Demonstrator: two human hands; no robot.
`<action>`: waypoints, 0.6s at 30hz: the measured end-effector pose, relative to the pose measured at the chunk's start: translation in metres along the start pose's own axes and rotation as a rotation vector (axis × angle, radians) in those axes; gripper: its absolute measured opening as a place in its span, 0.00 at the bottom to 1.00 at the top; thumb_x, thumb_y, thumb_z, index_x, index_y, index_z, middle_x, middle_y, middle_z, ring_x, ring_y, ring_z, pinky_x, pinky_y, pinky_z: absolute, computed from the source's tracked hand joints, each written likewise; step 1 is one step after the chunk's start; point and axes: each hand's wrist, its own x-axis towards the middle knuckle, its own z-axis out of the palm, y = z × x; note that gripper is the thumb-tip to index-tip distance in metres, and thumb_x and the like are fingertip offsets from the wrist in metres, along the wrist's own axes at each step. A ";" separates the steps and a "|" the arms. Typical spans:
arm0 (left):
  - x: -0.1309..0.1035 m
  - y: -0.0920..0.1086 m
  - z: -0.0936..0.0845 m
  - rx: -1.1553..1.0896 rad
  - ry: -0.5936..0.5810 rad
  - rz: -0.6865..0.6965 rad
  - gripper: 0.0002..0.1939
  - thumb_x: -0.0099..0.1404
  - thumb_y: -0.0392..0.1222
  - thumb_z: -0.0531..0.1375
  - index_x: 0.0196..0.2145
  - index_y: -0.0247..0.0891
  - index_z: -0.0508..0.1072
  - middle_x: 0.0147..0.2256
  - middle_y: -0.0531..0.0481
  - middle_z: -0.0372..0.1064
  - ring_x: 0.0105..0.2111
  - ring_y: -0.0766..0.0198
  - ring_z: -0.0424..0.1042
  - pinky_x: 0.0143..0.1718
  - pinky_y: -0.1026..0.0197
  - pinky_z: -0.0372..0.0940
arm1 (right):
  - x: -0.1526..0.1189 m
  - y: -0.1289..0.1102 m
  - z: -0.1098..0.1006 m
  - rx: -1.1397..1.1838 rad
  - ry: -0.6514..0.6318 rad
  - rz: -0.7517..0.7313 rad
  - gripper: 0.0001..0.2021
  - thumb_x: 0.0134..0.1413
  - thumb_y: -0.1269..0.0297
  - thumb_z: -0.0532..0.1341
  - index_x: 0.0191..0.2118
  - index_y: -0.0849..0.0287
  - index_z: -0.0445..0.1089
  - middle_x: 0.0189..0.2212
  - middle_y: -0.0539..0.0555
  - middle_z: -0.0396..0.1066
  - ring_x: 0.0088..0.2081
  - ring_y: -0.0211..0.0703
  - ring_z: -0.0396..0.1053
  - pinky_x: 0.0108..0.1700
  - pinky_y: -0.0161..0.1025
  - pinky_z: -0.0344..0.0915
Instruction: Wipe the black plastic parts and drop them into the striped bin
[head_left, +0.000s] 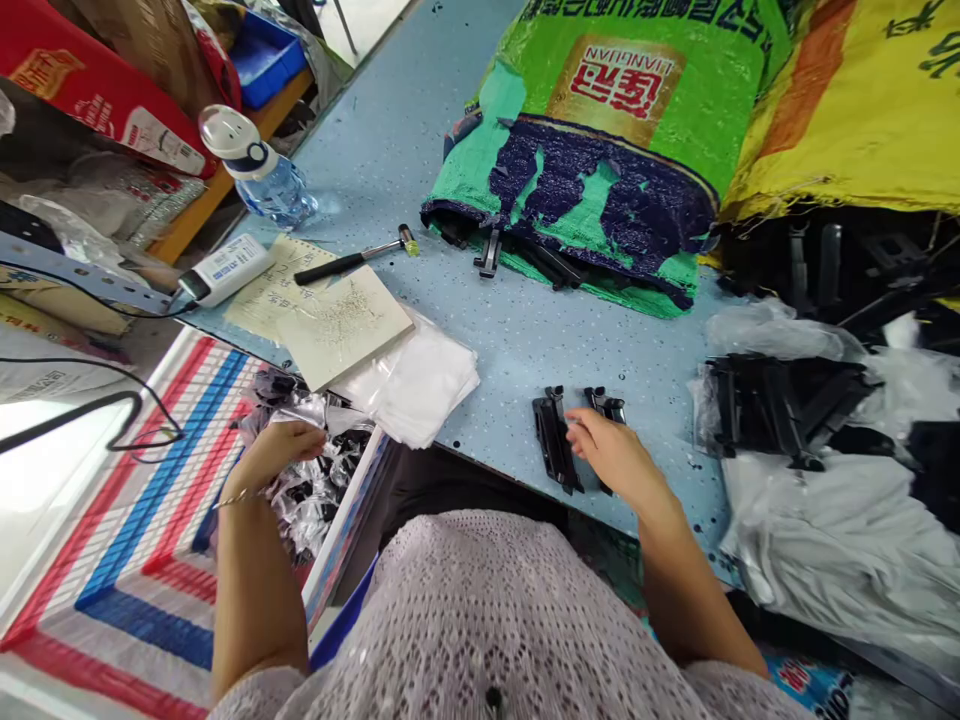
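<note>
My left hand [287, 450] is over the striped basket at the left, its fingers curled closed. A crumpled clear plastic bag [307, 408] lies against it, but what the fingers grip, if anything, is hidden. Below are several bagged black parts [315, 500]. At the table's front edge my right hand [616, 455] hovers with fingers stretched and slightly apart. Long black plastic parts [553, 440] lie side by side just left of its fingertips. Another black part [604, 402] is partly covered by that hand.
A stack of clear bags [427, 390], a cream pad [345, 325], a small hammer [352, 260] and a water bottle [259, 165] occupy the table's left. A green sack [600, 150] with black parts at its mouth stands behind. More black parts [787, 405] pile up right. The striped basket [112, 560] sits lower left.
</note>
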 end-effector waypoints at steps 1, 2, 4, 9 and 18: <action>-0.014 0.015 0.003 -0.062 -0.075 0.083 0.17 0.59 0.56 0.64 0.31 0.37 0.79 0.29 0.45 0.78 0.33 0.52 0.77 0.36 0.56 0.71 | 0.003 -0.002 -0.001 -0.022 0.058 -0.079 0.18 0.70 0.69 0.48 0.56 0.57 0.70 0.46 0.59 0.78 0.44 0.47 0.79 0.47 0.44 0.73; -0.026 0.033 0.010 -0.119 -0.140 0.183 0.19 0.62 0.57 0.62 0.34 0.38 0.80 0.32 0.45 0.78 0.33 0.55 0.77 0.36 0.57 0.72 | 0.007 -0.005 -0.002 -0.075 0.113 -0.181 0.20 0.68 0.72 0.48 0.58 0.55 0.69 0.53 0.59 0.76 0.51 0.48 0.76 0.52 0.46 0.72; -0.041 0.077 0.034 -0.168 -0.122 0.415 0.18 0.67 0.56 0.60 0.40 0.39 0.81 0.34 0.46 0.78 0.33 0.58 0.76 0.37 0.58 0.72 | 0.018 -0.011 -0.004 -0.205 0.142 -0.405 0.24 0.66 0.76 0.49 0.60 0.51 0.70 0.64 0.57 0.67 0.65 0.53 0.65 0.61 0.52 0.66; -0.012 0.160 0.112 0.099 0.364 0.715 0.06 0.67 0.39 0.60 0.37 0.37 0.77 0.45 0.37 0.74 0.45 0.51 0.73 0.47 0.49 0.70 | 0.044 -0.014 -0.005 -0.348 -0.052 -0.680 0.17 0.64 0.76 0.56 0.49 0.55 0.79 0.59 0.57 0.73 0.71 0.55 0.55 0.66 0.58 0.61; 0.017 0.153 0.086 -0.243 0.181 0.531 0.10 0.65 0.46 0.61 0.30 0.39 0.75 0.31 0.49 0.73 0.31 0.61 0.70 0.34 0.59 0.63 | 0.046 0.028 -0.016 -0.305 -0.132 -0.626 0.25 0.59 0.79 0.51 0.55 0.57 0.77 0.57 0.58 0.75 0.64 0.53 0.67 0.64 0.55 0.67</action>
